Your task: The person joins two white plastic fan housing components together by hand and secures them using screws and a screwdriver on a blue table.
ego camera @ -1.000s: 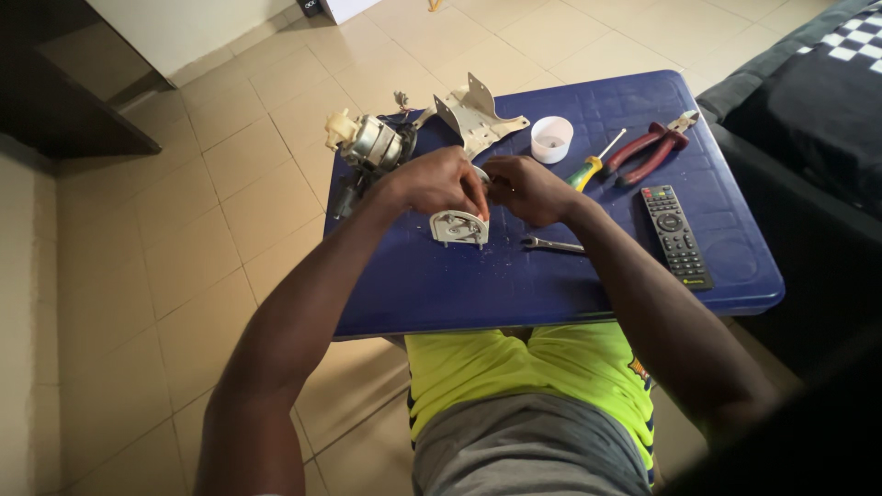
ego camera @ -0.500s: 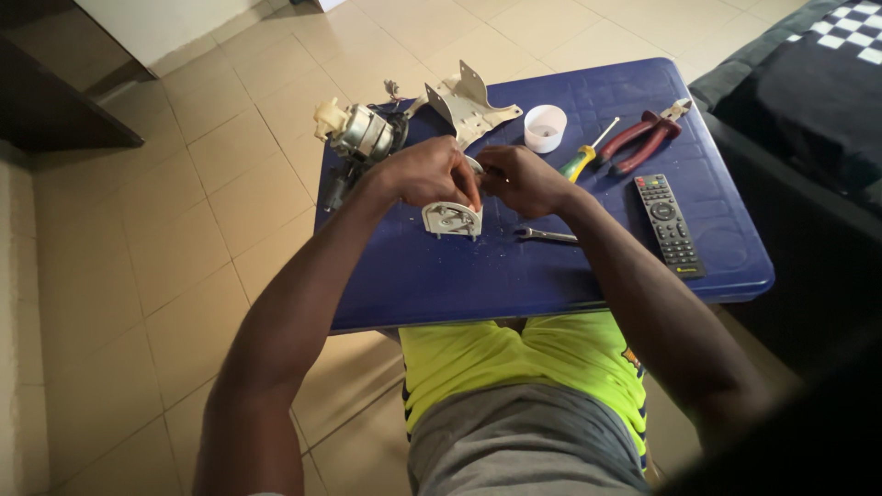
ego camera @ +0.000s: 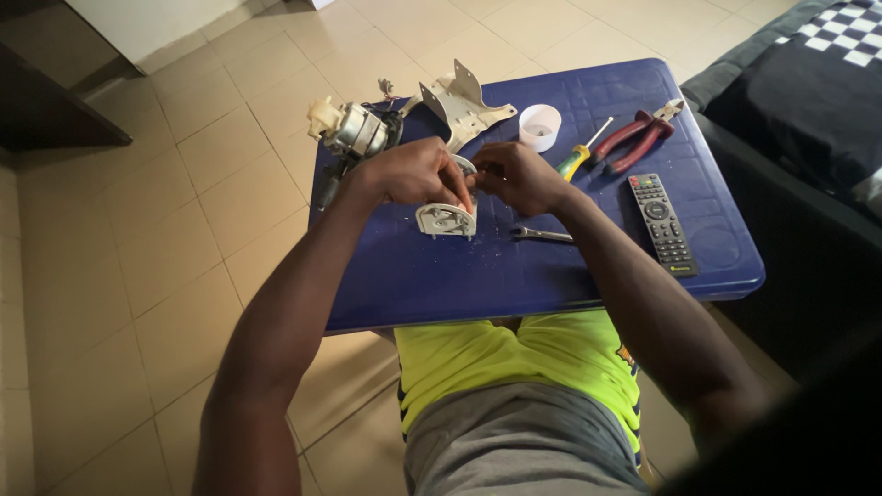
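My left hand (ego camera: pixel 415 172) grips the top of a small white plastic housing part (ego camera: pixel 445 220) that stands on the blue plastic table (ego camera: pixel 588 266). My right hand (ego camera: pixel 517 176) is closed just to its right, fingertips meeting the left hand at the part's upper edge; whatever it pinches is hidden. A small metal spanner (ego camera: pixel 542 235) lies on the table below my right hand.
A small electric motor (ego camera: pixel 354 131) with wires and a white bracket (ego camera: pixel 462 104) lie at the table's far left. A white cup (ego camera: pixel 539 127), a green-handled screwdriver (ego camera: pixel 579 156), red pliers (ego camera: pixel 638 140) and a black remote (ego camera: pixel 661 223) sit to the right. A dark sofa (ego camera: pixel 808 119) borders the table's right side.
Both hands stay together on the white part. The view has shifted slightly, with the table sitting a little differently in frame.
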